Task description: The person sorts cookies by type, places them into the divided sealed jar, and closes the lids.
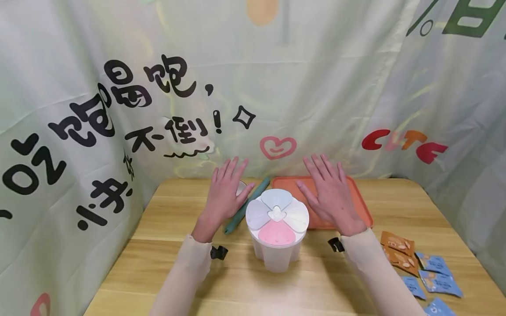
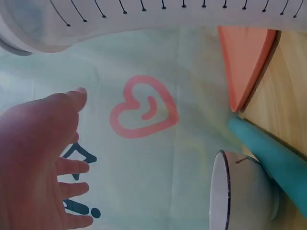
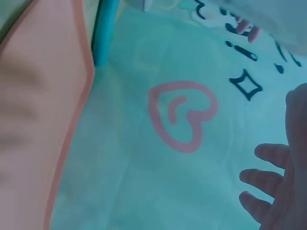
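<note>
Both hands are raised over the table with fingers straight and spread, holding nothing. My left hand (image 1: 224, 192) is left of a clear lobed container (image 1: 276, 258) with a flower-shaped lid (image 1: 277, 233) in pink, white, lavender and pale blue. On the container's other side, my right hand (image 1: 333, 196) overlaps an orange-red tray (image 1: 361, 204) in the head view. Behind the left hand lie a slim teal rod (image 1: 236, 220) and a white mug with a dark rim, mostly hidden there. The left wrist view shows the mug (image 2: 249, 189) beside the rod.
At the right side of the wooden table (image 1: 166, 259) lie several small packets: orange ones (image 1: 397, 242) and blue ones (image 1: 440, 282). A printed cloth (image 1: 324, 96) hangs behind and along both sides of the table. Black clips (image 1: 218, 252) show at the sleeves.
</note>
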`<state>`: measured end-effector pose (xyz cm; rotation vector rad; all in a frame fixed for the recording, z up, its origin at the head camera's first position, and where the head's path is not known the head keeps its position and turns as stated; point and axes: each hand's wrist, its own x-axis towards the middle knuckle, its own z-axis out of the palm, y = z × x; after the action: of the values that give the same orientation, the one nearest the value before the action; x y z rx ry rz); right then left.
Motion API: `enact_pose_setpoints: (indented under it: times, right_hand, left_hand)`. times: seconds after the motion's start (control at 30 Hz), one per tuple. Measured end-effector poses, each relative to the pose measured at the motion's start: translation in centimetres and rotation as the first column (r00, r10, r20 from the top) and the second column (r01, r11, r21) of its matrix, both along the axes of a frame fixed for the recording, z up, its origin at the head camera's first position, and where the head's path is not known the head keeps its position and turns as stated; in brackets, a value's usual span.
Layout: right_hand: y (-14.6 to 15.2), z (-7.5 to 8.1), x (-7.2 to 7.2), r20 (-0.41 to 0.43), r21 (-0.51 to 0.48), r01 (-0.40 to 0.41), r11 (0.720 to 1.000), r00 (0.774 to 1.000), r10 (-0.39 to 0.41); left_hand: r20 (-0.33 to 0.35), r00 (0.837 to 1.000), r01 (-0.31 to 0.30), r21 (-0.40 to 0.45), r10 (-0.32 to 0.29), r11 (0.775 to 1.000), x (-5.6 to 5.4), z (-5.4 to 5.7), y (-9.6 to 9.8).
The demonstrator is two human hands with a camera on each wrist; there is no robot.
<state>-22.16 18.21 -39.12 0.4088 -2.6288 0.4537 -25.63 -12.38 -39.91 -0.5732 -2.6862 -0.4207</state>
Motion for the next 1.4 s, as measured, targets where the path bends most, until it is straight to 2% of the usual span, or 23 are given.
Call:
enact_pose_setpoints:
  times: [0.1, 0.23, 0.4, 0.47, 0.53, 0.63, 0.7, 0.77, 0.83, 0.97, 1.07, 1.23, 1.4]
  right_hand:
    - [0.1, 0.2, 1.0, -0.053, -0.032, -0.023, 0.999, 0.998, 0.021]
    - [0.2, 0.5, 2.2, -0.130, -0.094, -0.067, 0.993, 0.990, 0.054]
    - [-0.2, 0.4, 3.8, -0.241, -0.174, -0.170, 0.970, 0.962, 0.126]
    - [-0.5, 0.2, 4.4, -0.268, -0.192, -0.215, 0.957, 0.950, 0.160]
    - [-0.8, 0.1, 5.1, -0.286, -0.212, -0.261, 0.942, 0.938, 0.196]
    - [-1.1, 0.0, 6.0, -0.312, -0.231, -0.335, 0.914, 0.915, 0.256]
    - [-1.3, -0.1, 6.5, -0.348, -0.223, -0.392, 0.893, 0.887, 0.303]
    - [-1.5, -0.3, 6.9, -0.372, -0.195, -0.435, 0.879, 0.862, 0.344]
    - [-1.8, -0.4, 7.3, -0.381, -0.160, -0.457, 0.875, 0.846, 0.373]
    - [-2.3, -0.6, 8.0, -0.392, -0.101, -0.481, 0.871, 0.824, 0.409]
    - [-2.6, -0.8, 8.4, -0.403, -0.080, -0.505, 0.859, 0.805, 0.436]
    - [-2.7, -1.2, 8.8, -0.399, -0.077, -0.532, 0.843, 0.792, 0.462]
    - [-2.9, -1.6, 8.9, -0.427, -0.083, -0.571, 0.817, 0.761, 0.488]
  left_hand:
    - [-0.033, 0.998, 0.062, 0.083, -0.059, 0.995, 0.8, -0.2, -0.5]
    - [-0.102, 0.984, 0.163, 0.162, -0.148, 0.973, 2.1, -0.7, -1.0]
    - [-0.169, 0.968, 0.218, 0.201, -0.185, 0.955, 3.5, -1.6, -1.5]
    - [-0.168, 0.963, 0.247, 0.247, -0.209, 0.937, 4.0, -2.1, -1.7]
    - [-0.163, 0.952, 0.298, 0.313, -0.258, 0.902, 4.5, -2.5, -1.8]
    - [-0.160, 0.922, 0.388, 0.415, -0.354, 0.823, 5.3, -3.3, -1.8]
    - [-0.163, 0.896, 0.440, 0.461, -0.413, 0.771, 5.7, -3.7, -1.9]
    - [-0.150, 0.879, 0.464, 0.485, -0.453, 0.741, 6.2, -4.1, -1.8]
    - [-0.126, 0.865, 0.480, 0.488, -0.485, 0.729, 6.7, -4.6, -1.9]
    - [-0.043, 0.847, 0.480, 0.487, -0.530, 0.729, 7.5, -5.5, -1.9]
    - [0.002, 0.837, 0.470, 0.511, -0.548, 0.720, 7.9, -6.1, -1.8]
    - [0.008, 0.833, 0.459, 0.549, -0.553, 0.698, 8.0, -6.4, -1.4]
    - [0.001, 0.831, 0.455, 0.574, -0.556, 0.681, 8.0, -6.6, -1.4]
